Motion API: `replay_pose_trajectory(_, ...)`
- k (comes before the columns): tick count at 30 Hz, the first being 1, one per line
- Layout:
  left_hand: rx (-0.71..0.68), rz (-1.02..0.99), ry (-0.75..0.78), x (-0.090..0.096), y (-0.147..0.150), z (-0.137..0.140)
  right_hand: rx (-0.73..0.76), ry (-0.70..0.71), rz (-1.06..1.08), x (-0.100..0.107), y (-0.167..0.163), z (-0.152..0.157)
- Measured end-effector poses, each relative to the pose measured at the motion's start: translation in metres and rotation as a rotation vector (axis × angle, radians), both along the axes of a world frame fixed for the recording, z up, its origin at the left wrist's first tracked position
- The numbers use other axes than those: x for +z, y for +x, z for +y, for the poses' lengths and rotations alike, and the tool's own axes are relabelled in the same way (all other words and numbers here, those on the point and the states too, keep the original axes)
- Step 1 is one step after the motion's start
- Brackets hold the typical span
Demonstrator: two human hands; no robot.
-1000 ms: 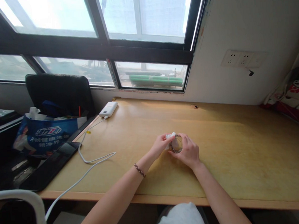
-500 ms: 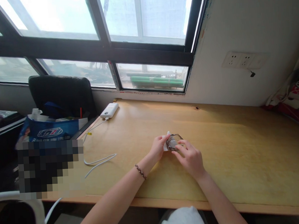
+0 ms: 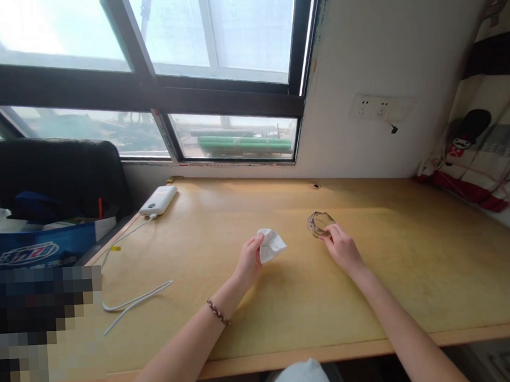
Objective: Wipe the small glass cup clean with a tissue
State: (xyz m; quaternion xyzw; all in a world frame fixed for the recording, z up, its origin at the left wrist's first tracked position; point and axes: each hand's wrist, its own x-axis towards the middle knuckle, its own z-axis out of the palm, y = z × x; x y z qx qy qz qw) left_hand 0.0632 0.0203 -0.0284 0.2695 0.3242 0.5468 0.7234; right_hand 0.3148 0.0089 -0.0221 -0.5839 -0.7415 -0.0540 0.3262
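From my feed, the biggest thing in front of me is the wooden desk [image 3: 371,287], running wide under the black-framed window [image 3: 147,99]. A wall socket strip [image 3: 379,107] sits on the white wall to the right of the window, and a patterned cloth [image 3: 479,145] hangs at the far right edge. Off the desk's left end I see a black chair [image 3: 53,173] with a blue printed bag [image 3: 36,251] on its seat. A white power bank [image 3: 158,200] lies at the desk's far left corner, and its white cable [image 3: 132,297] trails toward the near edge in a loose loop.

Both forearms reach in from the bottom, spread apart in a shallow V. The left forearm carries a braided bracelet [image 3: 217,312] at the wrist. The left hand [image 3: 248,262] is raised slightly off the desk, fingers curled and pinched closed on a crumpled white tissue [image 3: 270,244], which sticks out to the right of the fingertips. The right hand [image 3: 342,248] lies low, palm down, arm stretched further forward. Its fingertips close lightly on the near rim of a small clear glass [image 3: 319,223], which rests on the desk near the middle, tipped over with its mouth facing me. The tissue and the glass are apart, with bare wood between them.
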Motion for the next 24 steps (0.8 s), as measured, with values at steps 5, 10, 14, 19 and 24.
replay_pose_trajectory(5, -0.027, -0.081, -0.026, 0.003, 0.001, 0.000, -0.095, 0.007, -0.012, -0.020, 0.099, 0.042)
replay_pose_trajectory(10, -0.046, -0.085, -0.002, 0.005, 0.000, -0.001, -0.160, -0.012, -0.034, -0.035, 0.163, 0.063)
replay_pose_trajectory(14, -0.056, -0.077, 0.018, 0.007, 0.000, -0.003, -0.165, -0.041, -0.048, -0.038, 0.187, 0.069)
replay_pose_trajectory(19, -0.055, -0.045, 0.002, 0.006, 0.001, -0.004, -0.124, -0.084, -0.082, -0.038, 0.196, 0.075)
replay_pose_trajectory(24, -0.050, 0.028, -0.011, 0.004, 0.001, -0.003, -0.109, -0.134, -0.080, -0.038, 0.197, 0.080)
